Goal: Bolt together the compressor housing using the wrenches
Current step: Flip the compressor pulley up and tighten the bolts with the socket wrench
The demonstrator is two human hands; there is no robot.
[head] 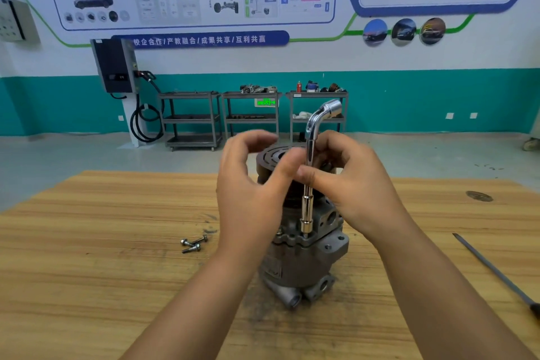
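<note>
A grey metal compressor housing (304,266) stands upright on the wooden table (87,286), a grooved round plate at its top. A chrome L-shaped socket wrench (309,155) stands vertical, its lower socket sitting on a bolt at the housing's flange. My right hand (350,184) pinches the wrench shaft between thumb and fingers. My left hand (251,181) hovers just left of the shaft, fingers curved; its thumb reaches the shaft near my right thumb, and I cannot tell whether it grips. Two loose bolts (194,243) lie on the table left of the housing.
A long dark tool (493,270) lies diagonally near the table's right edge. A dark knot (479,196) marks the far right tabletop. Behind the table stand three metal carts (251,117) and a wall charger (117,67) against the wall.
</note>
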